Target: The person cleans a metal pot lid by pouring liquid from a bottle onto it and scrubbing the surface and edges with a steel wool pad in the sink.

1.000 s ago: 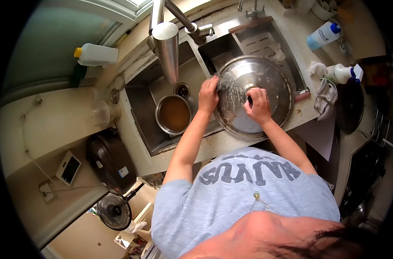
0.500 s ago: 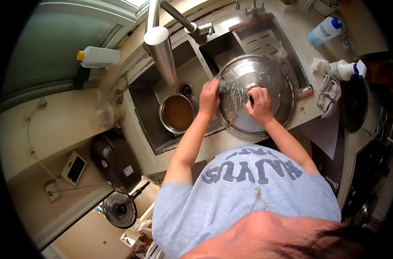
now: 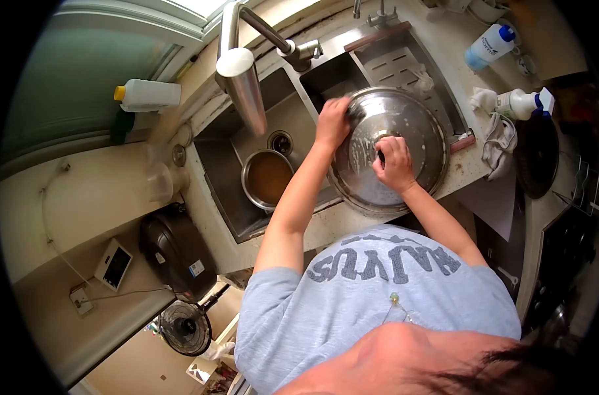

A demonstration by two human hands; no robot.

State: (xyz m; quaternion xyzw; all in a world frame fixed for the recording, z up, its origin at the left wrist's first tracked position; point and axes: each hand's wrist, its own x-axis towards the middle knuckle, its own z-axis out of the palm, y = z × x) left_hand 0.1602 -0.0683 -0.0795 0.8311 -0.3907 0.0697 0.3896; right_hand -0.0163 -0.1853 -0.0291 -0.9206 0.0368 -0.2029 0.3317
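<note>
A large round metal lid (image 3: 411, 178) with streaks of white suds lies over the right part of the sink and the counter's front edge. My right hand (image 3: 394, 163) is closed round the dark knob at the lid's middle. At the lid's upper left rim, my left hand (image 3: 334, 121) is closed on a grey scouring pad (image 3: 355, 110), which is blurred and presses on the metal. A metal pot (image 3: 267, 178) with brownish liquid stands in the left basin, next to the drain (image 3: 280, 142).
The faucet's thick metal spout (image 3: 242, 89) hangs over the left basin. A white bottle with a yellow cap (image 3: 151, 95) stands at the left. Right of the sink are a blue-capped bottle (image 3: 490, 47), a spray bottle (image 3: 518, 105) and a cloth (image 3: 499, 146).
My left hand has moved up and to the right along the lid's rim with the scouring pad. My right hand stays on the knob. The view has shifted slightly.
</note>
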